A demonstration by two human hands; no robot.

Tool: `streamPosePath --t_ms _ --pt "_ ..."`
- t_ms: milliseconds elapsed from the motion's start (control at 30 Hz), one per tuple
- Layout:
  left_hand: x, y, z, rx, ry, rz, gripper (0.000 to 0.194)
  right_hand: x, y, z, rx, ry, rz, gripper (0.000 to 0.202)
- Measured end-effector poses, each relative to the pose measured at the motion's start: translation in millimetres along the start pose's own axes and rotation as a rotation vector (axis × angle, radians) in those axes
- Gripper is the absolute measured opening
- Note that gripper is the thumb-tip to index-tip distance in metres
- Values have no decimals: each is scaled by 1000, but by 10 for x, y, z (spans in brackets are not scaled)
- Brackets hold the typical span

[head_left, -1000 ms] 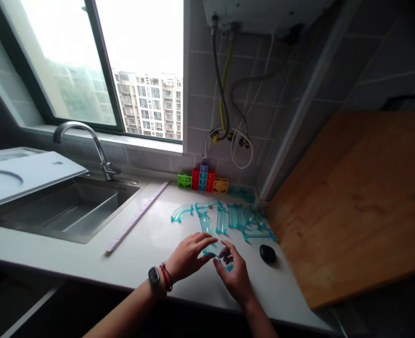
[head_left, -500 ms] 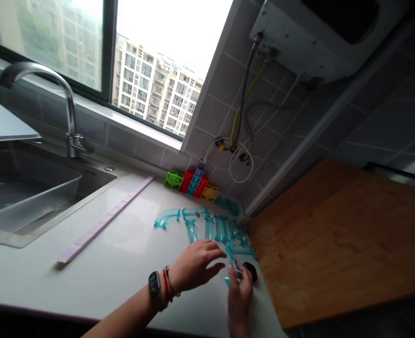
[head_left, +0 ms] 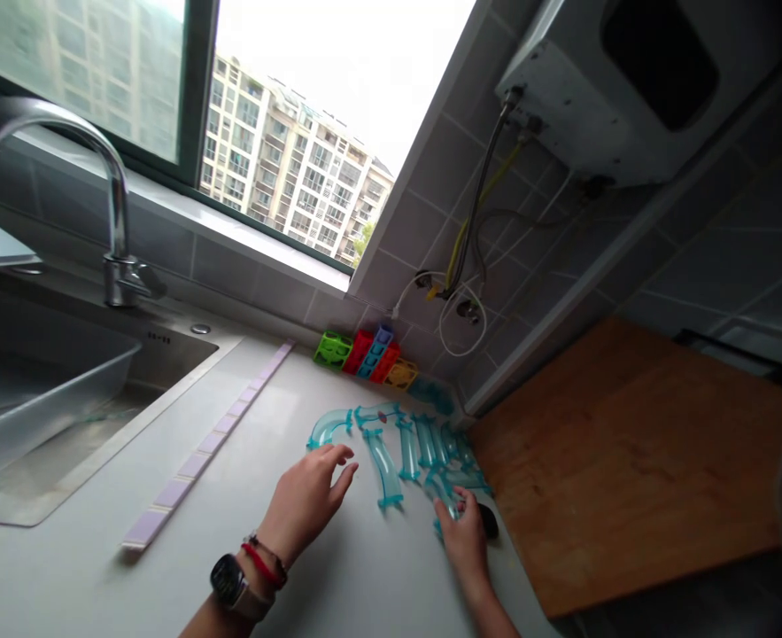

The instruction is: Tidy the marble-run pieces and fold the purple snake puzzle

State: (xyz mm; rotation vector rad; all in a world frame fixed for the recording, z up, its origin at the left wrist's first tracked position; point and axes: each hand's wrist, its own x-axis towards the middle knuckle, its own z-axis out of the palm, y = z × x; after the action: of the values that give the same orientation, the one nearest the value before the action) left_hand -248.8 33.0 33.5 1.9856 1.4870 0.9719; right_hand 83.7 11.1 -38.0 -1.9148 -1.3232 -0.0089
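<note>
Several translucent teal plastic track pieces lie on the white countertop, among them a curved one (head_left: 329, 425) and a long wavy one (head_left: 383, 468). My left hand (head_left: 307, 496), with a watch and bracelets on its wrist, hovers just below the curved piece; its thumb and fingers are apart with nothing between them. On the right, my right hand (head_left: 463, 532) has its thumb and fingers closed on a short teal track piece (head_left: 442, 484), partly hidden by the hand. Beside that hand sits a dark rounded object (head_left: 489, 521) I cannot identify.
Coloured plastic blocks (head_left: 367, 354) stand along the wall. A long lilac-and-white strip (head_left: 211, 441) lies between the pieces and the sink (head_left: 184, 368), which holds a clear bin (head_left: 98, 372) under a faucet (head_left: 117, 213). A wooden board (head_left: 643, 470) borders the counter's right side.
My left hand has moved left, away from my right hand, uncovering the long wavy piece. My right hand stays at the short track piece. The camera view has shifted slightly.
</note>
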Motion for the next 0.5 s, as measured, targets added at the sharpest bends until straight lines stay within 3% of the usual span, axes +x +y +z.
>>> streamPosePath --t_ms 133,267,400,500 --pt "-91 0 35 -25 -53 34 29 -46 -102 -50 -89 -24 -67 54" --pt "-163 -7 91 -42 -91 72 27 109 -242 -271 -162 -71 -167 48" --pt "-190 -21 136 -43 -122 124 25 668 -472 -470 -238 -215 -302 32" --pt "-186 7 164 -36 -122 139 23 1195 -680 -450 -322 -343 -372 25"
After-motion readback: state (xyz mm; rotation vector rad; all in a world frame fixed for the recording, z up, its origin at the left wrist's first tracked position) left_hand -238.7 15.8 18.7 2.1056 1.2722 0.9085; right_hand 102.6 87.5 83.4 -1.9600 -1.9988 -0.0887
